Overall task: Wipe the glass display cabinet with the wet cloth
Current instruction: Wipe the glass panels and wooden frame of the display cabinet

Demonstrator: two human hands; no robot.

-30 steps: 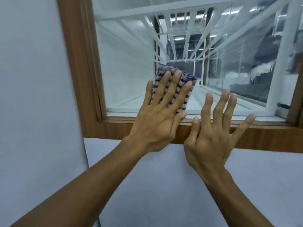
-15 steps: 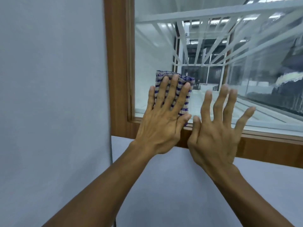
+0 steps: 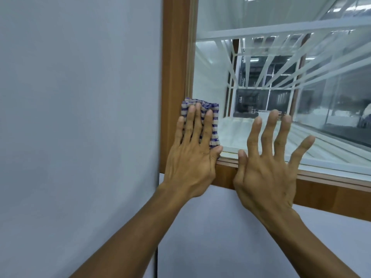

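Left hand point(image 3: 190, 155), flat, presses a folded blue-striped woven cloth point(image 3: 208, 119) against the glass point(image 3: 261, 47) at the wooden frame point(image 3: 174, 57); right hand point(image 3: 269, 167), at 3 o'clock, splayed, grasping nothing.

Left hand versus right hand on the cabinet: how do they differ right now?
The left hand presses the striped cloth flat at the glass's lower left corner; the right hand is bare, holding nothing. The left hand's fingers lie close together; the right hand's are splayed wide. Both are open-palmed, fingers up, low by the wooden frame.
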